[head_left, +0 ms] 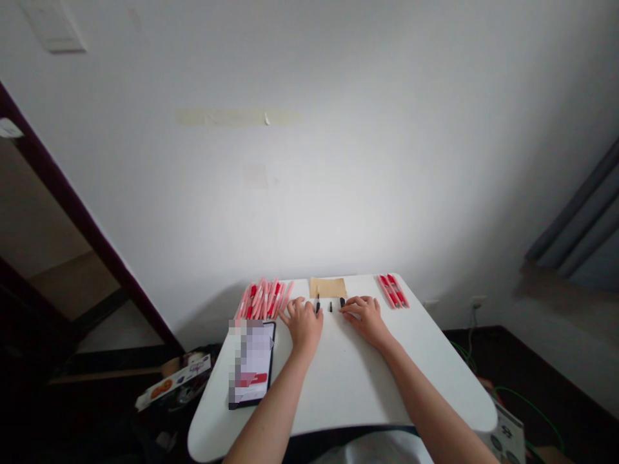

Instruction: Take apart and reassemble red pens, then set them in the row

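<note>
Left hand [304,322]: palm down over the far part of the table, fingers spread and bent, the thumb side at a thin black piece; whether it grips that piece or merely lies against it, I cannot tell.
Right hand [366,317]: palm down, fingers bent and reaching left, fingertips at a short black piece; whether they pinch it or only touch it, I cannot tell.
Thin black piece [318,303]: just right of the left hand, pointing to the far side.
Small black piece [331,307]: between the two hands, apart from both, lying on the table.
Short black piece [342,302]: at the left fingertips of the right hand.
Brown paper [328,287]: flat at the far edge, beyond the black pieces.
Pile of pens [264,299]: pink and red, heaped at the far left, beyond the phone.
Row of pens [393,291]: red and pink, side by side at the far right, well apart from the right hand.
Phone [258,361]: face up on the left, near side of the pile, left of the left forearm; its left part is blurred out.
Table [348,380]: white with rounded corners, its far edge by a pale wall [338,161].
</note>
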### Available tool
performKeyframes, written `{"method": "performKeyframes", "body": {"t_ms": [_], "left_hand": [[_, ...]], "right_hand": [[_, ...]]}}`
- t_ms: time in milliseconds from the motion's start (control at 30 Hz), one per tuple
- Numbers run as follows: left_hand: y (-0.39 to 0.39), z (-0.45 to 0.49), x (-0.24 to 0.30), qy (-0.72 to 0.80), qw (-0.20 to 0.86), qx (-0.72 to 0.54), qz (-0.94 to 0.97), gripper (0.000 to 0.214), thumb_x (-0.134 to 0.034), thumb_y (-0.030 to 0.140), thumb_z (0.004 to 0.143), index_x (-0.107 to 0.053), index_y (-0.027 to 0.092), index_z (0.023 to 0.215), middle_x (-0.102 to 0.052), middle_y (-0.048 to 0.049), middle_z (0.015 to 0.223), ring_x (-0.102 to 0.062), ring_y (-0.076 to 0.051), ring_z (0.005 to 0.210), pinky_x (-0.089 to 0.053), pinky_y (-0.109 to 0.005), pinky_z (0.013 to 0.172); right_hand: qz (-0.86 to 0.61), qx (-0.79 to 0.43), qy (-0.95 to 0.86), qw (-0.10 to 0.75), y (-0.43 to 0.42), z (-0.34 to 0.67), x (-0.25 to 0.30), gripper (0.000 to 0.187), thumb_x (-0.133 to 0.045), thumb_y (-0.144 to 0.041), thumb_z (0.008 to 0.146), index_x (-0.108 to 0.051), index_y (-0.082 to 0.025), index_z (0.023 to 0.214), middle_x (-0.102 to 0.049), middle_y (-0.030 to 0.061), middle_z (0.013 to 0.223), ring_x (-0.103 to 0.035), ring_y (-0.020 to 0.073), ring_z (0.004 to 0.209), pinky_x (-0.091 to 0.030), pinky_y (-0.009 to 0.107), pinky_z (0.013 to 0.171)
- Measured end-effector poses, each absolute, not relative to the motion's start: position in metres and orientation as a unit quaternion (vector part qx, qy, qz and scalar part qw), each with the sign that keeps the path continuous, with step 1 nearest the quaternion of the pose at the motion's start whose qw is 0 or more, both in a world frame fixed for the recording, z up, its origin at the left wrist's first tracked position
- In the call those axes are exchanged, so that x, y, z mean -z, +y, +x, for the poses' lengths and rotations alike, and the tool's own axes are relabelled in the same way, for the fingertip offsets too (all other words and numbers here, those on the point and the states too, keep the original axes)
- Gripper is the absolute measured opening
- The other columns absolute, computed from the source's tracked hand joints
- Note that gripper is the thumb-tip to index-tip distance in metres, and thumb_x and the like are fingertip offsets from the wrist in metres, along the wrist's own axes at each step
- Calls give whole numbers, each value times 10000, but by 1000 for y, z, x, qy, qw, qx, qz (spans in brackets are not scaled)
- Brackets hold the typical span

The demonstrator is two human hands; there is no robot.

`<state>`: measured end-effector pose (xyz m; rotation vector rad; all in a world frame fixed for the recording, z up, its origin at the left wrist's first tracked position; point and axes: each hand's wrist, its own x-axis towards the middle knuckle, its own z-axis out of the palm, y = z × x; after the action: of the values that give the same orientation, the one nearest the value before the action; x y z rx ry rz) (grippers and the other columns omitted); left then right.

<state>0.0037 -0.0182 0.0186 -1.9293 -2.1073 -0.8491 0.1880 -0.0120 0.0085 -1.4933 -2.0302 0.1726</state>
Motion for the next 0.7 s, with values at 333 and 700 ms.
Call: {"method": "performKeyframes", "body": {"t_ms": [333,700], "left_hand": [[-16,3,-16,-700,82,293,-647,186,-579,367,783,-680,212,798,-583,-78,1149,-403,-293,1165,-197,-591,1031],[-16,2,-15,-696,78,305,-646,124,-597,304,757,-665,201,747,-596,-69,1131,-422,-287,1147,-182,-607,1030]], "right_hand": [[-534,-50,-760,367,0,197,5,228,-545,-346,867,-699,-378,1032,-639,28,1042,-490,224,985,-367,409,906],[-590,9,-721,363,8,200,20,250,-551,-207,817,-732,-282,973,-674,35,1053,-535,236,970,-407,353,861]]}}
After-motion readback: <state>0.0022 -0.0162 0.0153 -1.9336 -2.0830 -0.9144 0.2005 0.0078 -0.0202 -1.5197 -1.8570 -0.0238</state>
